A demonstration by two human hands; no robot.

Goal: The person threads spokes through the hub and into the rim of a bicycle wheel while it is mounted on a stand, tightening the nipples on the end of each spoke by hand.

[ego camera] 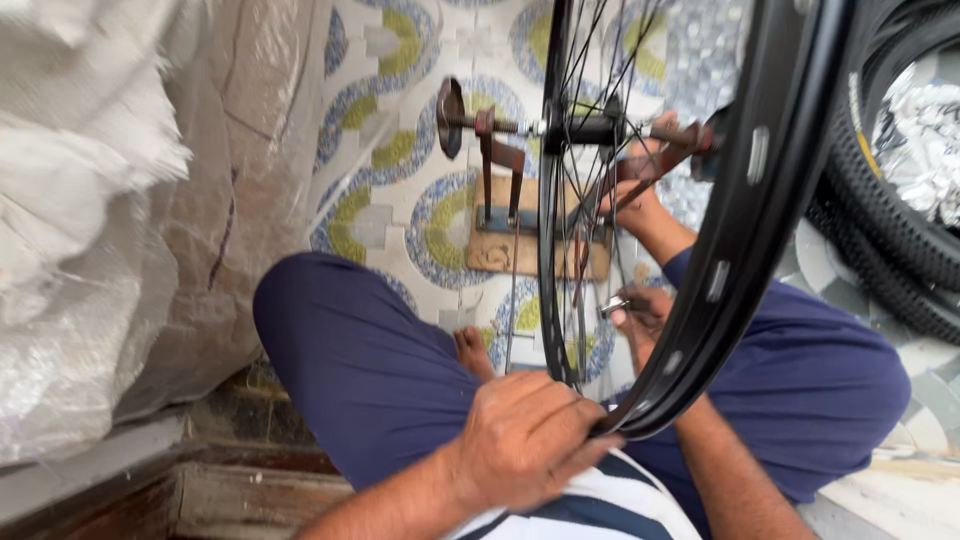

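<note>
Two hands are working on a black spoked bicycle wheel rim (745,190) mounted in a rusty metal truing stand (497,160). Left hand (525,440) is pressing its curled fingers (575,455) against the rim's lower edge. Beyond them, right hand (645,312) is pinching a small silver spoke tool (613,306) among the spokes.

The black rim (740,230) and its spokes (585,200) block the middle. Stacked tyres (880,230) close the right; plastic sacks (100,230) wall the left. Patterned floor (400,210) between sacks and wheel looks open, though blurred.
</note>
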